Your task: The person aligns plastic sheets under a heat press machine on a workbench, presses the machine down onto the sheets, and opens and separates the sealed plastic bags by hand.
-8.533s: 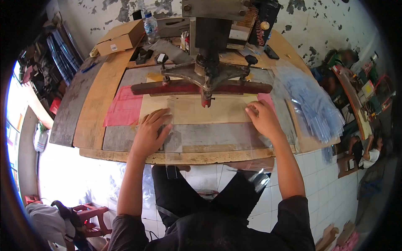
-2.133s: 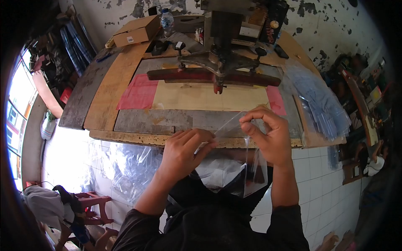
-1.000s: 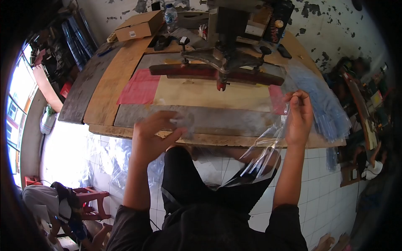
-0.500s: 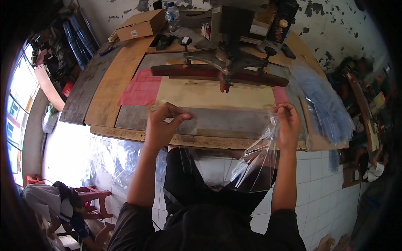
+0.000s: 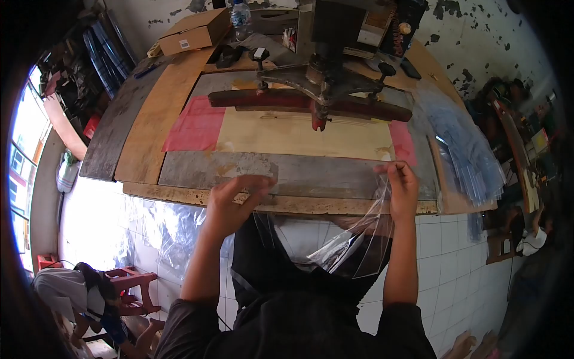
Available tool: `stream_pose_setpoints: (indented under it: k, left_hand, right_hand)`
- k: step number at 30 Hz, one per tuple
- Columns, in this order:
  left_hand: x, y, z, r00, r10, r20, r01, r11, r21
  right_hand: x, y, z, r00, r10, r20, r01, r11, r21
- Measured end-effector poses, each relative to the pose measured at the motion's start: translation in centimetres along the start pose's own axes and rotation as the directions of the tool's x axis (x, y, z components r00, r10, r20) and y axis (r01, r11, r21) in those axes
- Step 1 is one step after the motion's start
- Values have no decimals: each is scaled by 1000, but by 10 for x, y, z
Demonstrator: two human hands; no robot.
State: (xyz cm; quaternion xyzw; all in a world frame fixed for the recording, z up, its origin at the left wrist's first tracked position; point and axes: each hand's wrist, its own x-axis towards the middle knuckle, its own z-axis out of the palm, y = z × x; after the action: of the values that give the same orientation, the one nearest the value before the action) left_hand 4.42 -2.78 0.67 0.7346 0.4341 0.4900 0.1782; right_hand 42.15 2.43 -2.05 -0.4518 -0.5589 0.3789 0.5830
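Observation:
A clear plastic sheet [image 5: 353, 242] hangs between my hands, its lower part folded and shiny over my lap. My left hand [image 5: 236, 200] pinches its left end above the table's front edge. On the right, my right hand [image 5: 399, 182] pinches the other end between thumb and fingers. Beyond them, a pale yellow strip [image 5: 299, 134] with pink pieces [image 5: 194, 125] at its ends lies on the grey plate [image 5: 335, 173]. Above the strip is the press's red-sided bar [image 5: 269, 99].
Stacked clear bluish sheets [image 5: 463, 149] lie at the table's right. A cardboard box [image 5: 194, 31], water bottle [image 5: 240, 19] and phone [image 5: 410, 68] stand or lie farther back. Crumpled plastic [image 5: 167, 230] is below left; another person [image 5: 69, 293] is at lower left.
The sheet, bunched between close hands earlier, is now spread between hands held farther apart. Since the last moment both hands have come slightly down and nearer the table's front edge.

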Motion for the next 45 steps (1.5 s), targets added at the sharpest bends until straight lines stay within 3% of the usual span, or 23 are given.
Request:
stream_pose_setpoints:
  k: [5, 7, 9, 14, 15, 16, 20, 22, 45]
  left_hand:
    - [-27, 2, 3, 998, -54, 17, 55, 996, -64]
    - [-33, 3, 4, 998, -6, 68, 5, 1000, 5]
    - [-43, -1, 11, 997, -32, 66, 30, 999, 17]
    - [-47, -8, 20, 1000, -26, 10, 25, 997, 71]
    - [-47, -10, 23, 996, -90, -9, 90, 996, -12]
    - [-47, -11, 25, 988, -154, -23, 151, 984, -96]
    - [-44, -13, 25, 992, -104, -68, 102, 994, -43]
    - [-41, -16, 23, 999, 25, -29, -25, 1000, 18]
    - [-42, -8, 18, 999, 38, 6, -38, 999, 30]
  right_hand:
    - [0, 0, -14, 993, 9, 122, -14, 999, 36]
    - [0, 2, -25, 986, 20, 165, -28, 998, 50]
    - [-2, 0, -34, 963, -13, 268, 38, 995, -87]
    - [-7, -3, -37, 955, 3, 296, 42, 988, -148]
    - [-7, -3, -38, 951, 13, 308, 45, 982, -181]
    - [-7, -3, -38, 952, 11, 306, 47, 982, -180]
    - [-9, -4, -37, 960, 56, 274, 11, 971, -238]
    - [-10, -3, -36, 960, 59, 273, 7, 972, -233]
    - [-12, -3, -27, 979, 79, 189, -50, 987, -154]
